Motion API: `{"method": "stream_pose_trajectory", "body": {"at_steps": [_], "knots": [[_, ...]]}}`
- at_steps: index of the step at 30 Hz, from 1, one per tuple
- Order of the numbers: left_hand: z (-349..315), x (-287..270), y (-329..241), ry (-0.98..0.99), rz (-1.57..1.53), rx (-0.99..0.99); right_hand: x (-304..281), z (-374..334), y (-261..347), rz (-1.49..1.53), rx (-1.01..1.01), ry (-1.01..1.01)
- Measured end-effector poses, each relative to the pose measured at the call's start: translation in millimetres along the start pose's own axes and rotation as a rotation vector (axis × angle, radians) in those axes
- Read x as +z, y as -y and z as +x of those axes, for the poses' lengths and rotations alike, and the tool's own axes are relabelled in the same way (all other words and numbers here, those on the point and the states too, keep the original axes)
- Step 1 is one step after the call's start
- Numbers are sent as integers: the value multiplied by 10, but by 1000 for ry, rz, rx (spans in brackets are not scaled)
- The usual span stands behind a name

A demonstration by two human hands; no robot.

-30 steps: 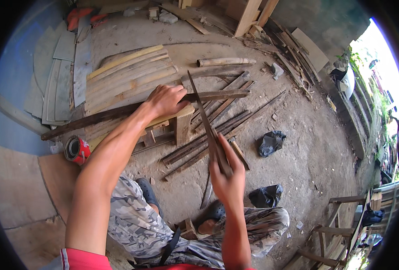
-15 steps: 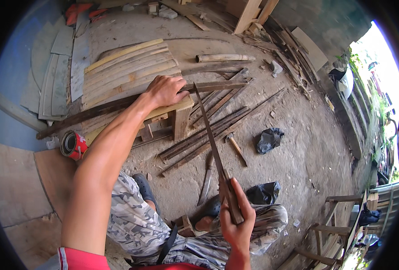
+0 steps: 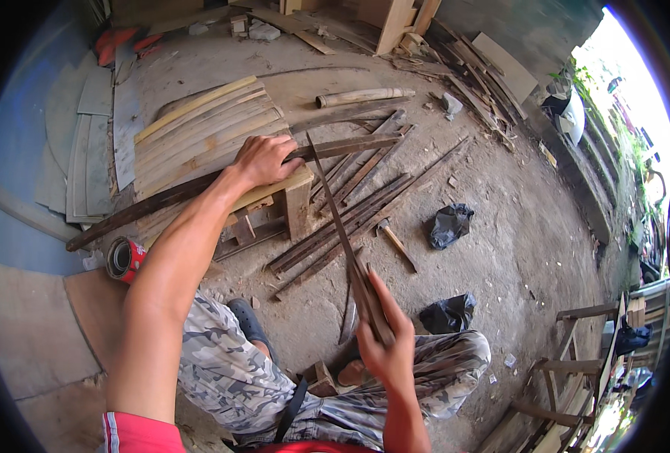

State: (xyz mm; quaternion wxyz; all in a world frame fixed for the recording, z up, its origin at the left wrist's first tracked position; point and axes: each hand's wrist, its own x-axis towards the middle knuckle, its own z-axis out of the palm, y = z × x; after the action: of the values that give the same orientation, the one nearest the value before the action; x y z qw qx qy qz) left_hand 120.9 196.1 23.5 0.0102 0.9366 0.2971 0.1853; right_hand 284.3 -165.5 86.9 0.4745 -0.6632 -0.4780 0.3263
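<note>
Raised again since half a second ago, the right hand (image 3: 384, 343) has its fingers wrapped around a long dark blade (image 3: 342, 234), tip angled up toward the left hand. Left hand (image 3: 263, 160), arm outstretched, presses closed fingers on a dark rough slat (image 3: 199, 189) across a small wooden stool (image 3: 293, 200). A red tin can (image 3: 126, 259) lies on its side; I cannot tell what it holds.

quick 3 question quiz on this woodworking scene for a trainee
1. True or false: the left hand presses a dark strip onto the small wooden bench.
2. What does the right hand grip? A) hammer B) long thin blade C) tin can
3. What red thing lies on the ground by the left forearm?

Key: 1 true; 2 B, the long thin blade; 3 a tin can.
</note>
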Motion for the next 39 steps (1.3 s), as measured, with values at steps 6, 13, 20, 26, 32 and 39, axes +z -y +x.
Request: {"method": "stream_pose_trajectory", "body": {"at_steps": [6,13,20,26,32,39], "knots": [[61,88,47,-110,-4,111,-64,33,86,-26,-43,-33],[110,-88,-44,-84,-3,37,435,1294,20,65,-116,-71],[40,-95,-37,-25,-39,47,24,-426,-345,-15,-50,-19],[28,-107,-81,-64,-37,56,62,118,-69,60,-63,-13],[101,-168,-128,-72,-32,60,574,1333,-66,159,-87,-103],[8,-196,-74,-16,-67,3,297,-79,-683,114,-128,-62]]}}
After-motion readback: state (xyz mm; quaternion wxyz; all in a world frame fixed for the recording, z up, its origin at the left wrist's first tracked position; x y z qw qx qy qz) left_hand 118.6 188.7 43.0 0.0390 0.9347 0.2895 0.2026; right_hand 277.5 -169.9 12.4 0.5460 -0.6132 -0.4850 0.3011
